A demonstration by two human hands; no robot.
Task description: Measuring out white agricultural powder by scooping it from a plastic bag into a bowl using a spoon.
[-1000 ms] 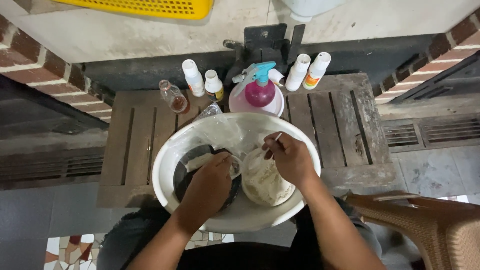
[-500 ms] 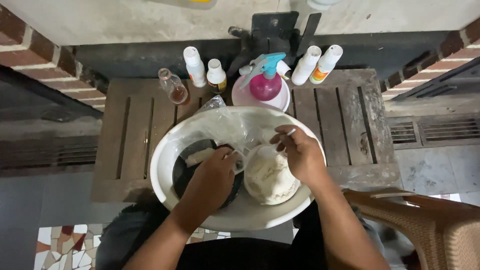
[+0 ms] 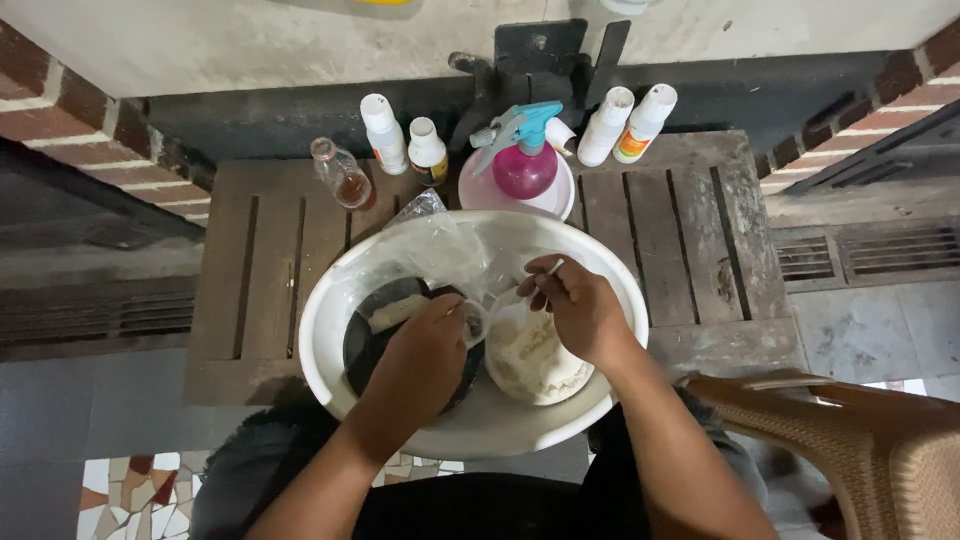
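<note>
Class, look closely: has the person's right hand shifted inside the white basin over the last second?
Yes. The right hand has moved slightly up, toward the far rim of the white basin and the pink spray bottle.

You were working in what looked like a home's outdoor wash or utility corner, not a fitted room. Brick walls [image 3: 70,105] flanked a bare concrete ledge [image 3: 250,45], and a weathered slatted wooden table [image 3: 690,230] stood against it. Metal drain grates [image 3: 860,255] lay in the floor at the table's right edge, with broken-tile mosaic flooring [image 3: 135,495] near its front left corner. Along the table's back edge stood white squeeze bottles [image 3: 625,125], a small glass bottle [image 3: 342,175] and a pink spray bottle [image 3: 525,160]. A white plastic basin [image 3: 330,320] sat at the front edge, and a wicker chair [image 3: 880,450] stood beside you.
</note>
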